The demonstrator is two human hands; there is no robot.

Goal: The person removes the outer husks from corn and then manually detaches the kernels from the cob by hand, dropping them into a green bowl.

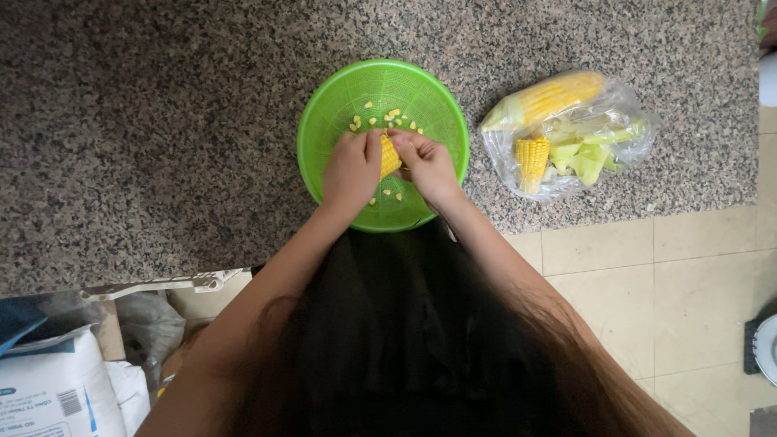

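Observation:
A round green plastic bowl [324,121] sits on a speckled granite counter [162,121]. Over its middle, both my hands grip a short piece of yellow corn cob [390,156]. My left hand [352,168] wraps the cob's left side, and my right hand [426,162] holds its right side with the thumb pressed on the kernels. Several loose yellow kernels [387,116] lie scattered on the bowl's bottom, most of them beyond my fingers. My long dark hair hangs down and hides the bowl's near rim.
A clear plastic bag [623,105] to the bowl's right holds a whole corn cob [558,93], a cut cob piece [532,158] and pale green husks. Beige floor tiles [647,267] lie below the counter edge. A white sack [57,388] stands at lower left.

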